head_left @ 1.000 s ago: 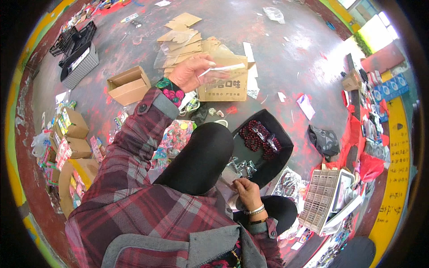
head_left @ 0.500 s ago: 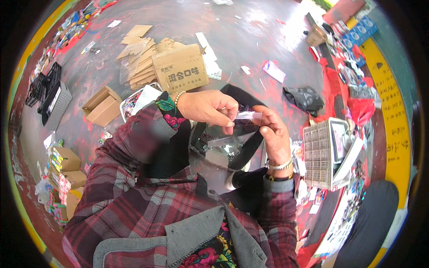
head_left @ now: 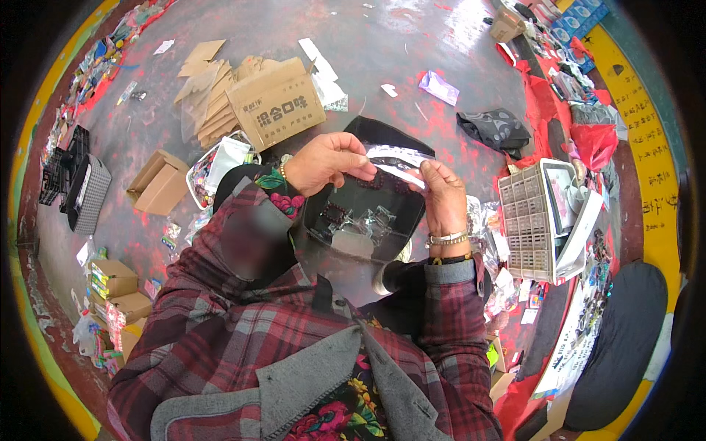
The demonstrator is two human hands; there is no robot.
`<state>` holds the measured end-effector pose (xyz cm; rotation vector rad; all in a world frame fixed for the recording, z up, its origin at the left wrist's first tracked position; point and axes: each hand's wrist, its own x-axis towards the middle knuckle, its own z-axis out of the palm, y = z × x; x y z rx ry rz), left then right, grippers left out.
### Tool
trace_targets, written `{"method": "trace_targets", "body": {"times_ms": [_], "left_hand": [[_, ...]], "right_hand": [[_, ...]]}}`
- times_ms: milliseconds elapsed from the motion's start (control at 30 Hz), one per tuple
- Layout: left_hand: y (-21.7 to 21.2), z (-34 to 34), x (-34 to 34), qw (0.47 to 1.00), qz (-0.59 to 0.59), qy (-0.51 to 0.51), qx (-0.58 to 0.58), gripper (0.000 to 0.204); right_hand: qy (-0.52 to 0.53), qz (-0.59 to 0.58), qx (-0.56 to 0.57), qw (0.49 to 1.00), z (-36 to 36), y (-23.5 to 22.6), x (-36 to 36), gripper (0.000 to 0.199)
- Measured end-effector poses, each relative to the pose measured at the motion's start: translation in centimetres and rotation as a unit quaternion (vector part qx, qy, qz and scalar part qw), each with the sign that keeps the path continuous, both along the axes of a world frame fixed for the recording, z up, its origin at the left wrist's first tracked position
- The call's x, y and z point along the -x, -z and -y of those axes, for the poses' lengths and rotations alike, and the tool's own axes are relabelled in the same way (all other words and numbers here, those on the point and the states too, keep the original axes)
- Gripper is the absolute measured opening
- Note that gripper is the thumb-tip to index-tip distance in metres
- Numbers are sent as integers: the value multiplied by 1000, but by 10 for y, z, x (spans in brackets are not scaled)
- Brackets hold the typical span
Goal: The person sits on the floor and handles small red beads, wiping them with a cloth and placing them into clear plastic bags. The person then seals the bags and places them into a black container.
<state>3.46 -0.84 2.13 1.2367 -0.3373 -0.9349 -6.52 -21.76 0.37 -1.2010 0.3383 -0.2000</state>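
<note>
Head view, left hand [head_left: 323,163] facing right hand [head_left: 446,203], white strip [head_left: 398,153] pinched

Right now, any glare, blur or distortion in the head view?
Head view: fisheye bends the yellow band at right; glare whitens the floor near the top; one patch of the left sleeve is smeared; the whitish strip between left hand and right hand looks washed out.

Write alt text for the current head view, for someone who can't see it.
A person's left hand and right hand hold a white and clear strip between them above a black bin containing dark beads and shiny clear plastic. Brown cardboard lies beyond; a beige plastic basket is to the right.
</note>
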Motion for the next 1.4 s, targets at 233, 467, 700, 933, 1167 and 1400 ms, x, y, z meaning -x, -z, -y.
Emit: {"method": "trace_targets", "body": {"times_ms": [233, 467, 700, 933, 1167, 1400], "left_hand": [[14, 8, -4, 998, -45, -15, 34, 17], [19, 2, -24, 986, -8, -117, 122, 15], [14, -8, -28, 972, 1, -186, 143, 22], [18, -16, -29, 968, 9, -222, 116, 25], [15, -27, -31, 966, 7, -233, 114, 25], [23, -58, -59, 940, -44, -284, 183, 26]], "right_hand": [[-2, 9, -26, 1000, -6, 3, -2, 19], [93, 12, -34, 995, 14, 12, -9, 19], [140, -26, -75, 987, 27, 30, -11, 24], [136, -41, -64, 988, 13, 41, -14, 25], [128, -90, -44, 987, 16, 53, -8, 23], [41, -141, -11, 989, 13, 76, -9, 21]]}}
